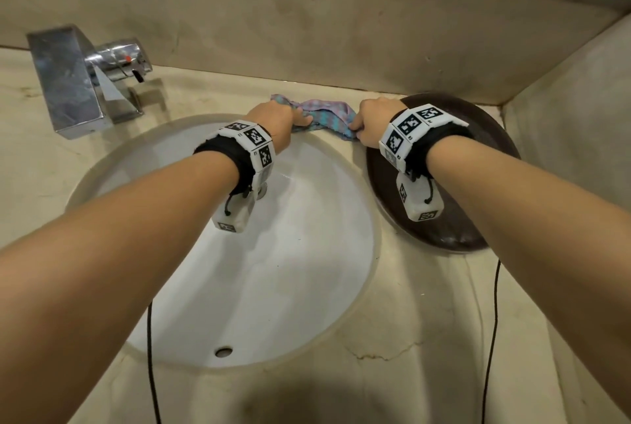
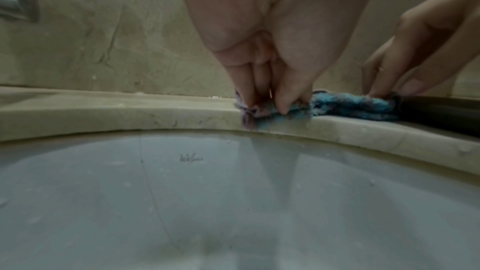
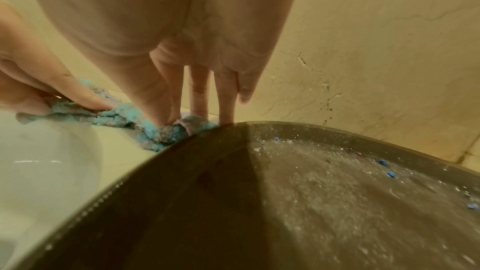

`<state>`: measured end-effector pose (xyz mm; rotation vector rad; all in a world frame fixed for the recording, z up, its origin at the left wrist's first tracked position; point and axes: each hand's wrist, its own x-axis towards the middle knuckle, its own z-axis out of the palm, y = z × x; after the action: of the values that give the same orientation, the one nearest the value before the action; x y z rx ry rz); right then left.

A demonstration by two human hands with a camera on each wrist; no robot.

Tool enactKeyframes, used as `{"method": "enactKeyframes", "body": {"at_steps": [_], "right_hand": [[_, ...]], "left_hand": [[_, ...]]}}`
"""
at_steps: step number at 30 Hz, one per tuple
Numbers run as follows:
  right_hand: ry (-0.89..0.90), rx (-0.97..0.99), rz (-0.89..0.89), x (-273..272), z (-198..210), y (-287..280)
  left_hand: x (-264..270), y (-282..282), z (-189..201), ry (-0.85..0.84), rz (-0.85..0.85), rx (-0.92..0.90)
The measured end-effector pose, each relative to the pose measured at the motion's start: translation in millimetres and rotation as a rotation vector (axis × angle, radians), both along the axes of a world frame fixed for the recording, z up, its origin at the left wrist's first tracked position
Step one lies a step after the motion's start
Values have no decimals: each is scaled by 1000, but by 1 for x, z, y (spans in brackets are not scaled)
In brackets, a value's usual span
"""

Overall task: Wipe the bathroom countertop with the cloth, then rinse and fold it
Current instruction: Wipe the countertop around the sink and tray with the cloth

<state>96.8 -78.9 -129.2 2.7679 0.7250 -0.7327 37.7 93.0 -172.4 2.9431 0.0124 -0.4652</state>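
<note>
A crumpled blue and purple cloth (image 1: 322, 114) lies on the beige countertop (image 1: 403, 321) behind the sink, between my two hands. My left hand (image 1: 283, 116) pinches its left end; in the left wrist view the cloth (image 2: 348, 107) bunches under my left hand (image 2: 267, 102) at the counter's edge. My right hand (image 1: 370, 123) pinches the right end beside the dark dish. In the right wrist view my right hand (image 3: 182, 118) holds the cloth (image 3: 161, 132) between thumb and fingers, with the left hand's fingers (image 3: 78, 95) on its far end.
The white oval sink (image 1: 239, 253) lies below my left arm, with a chrome tap (image 1: 85, 82) at its back left. A dark brown round dish (image 1: 454, 219) sits right of the sink, flecked with wet residue (image 3: 337, 171). Beige walls close the back and right.
</note>
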Motion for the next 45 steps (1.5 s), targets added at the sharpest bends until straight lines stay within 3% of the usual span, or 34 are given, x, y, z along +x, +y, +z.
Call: {"method": "enactKeyframes", "body": {"at_steps": [14,19,33,45], "right_hand": [[15,68,40,-24,-3,-7],[58,121,130,-21,-2,-13],[97,11,61,7,-10,-8],[60,-61,45,37,-18,14]], "left_hand": [[-18,-4,-14,-69,0,-68],[-19,-3,-9,-33,1,-43],[7,-4,17,52,-28,165],[30,17,10,-6,22,62]]}}
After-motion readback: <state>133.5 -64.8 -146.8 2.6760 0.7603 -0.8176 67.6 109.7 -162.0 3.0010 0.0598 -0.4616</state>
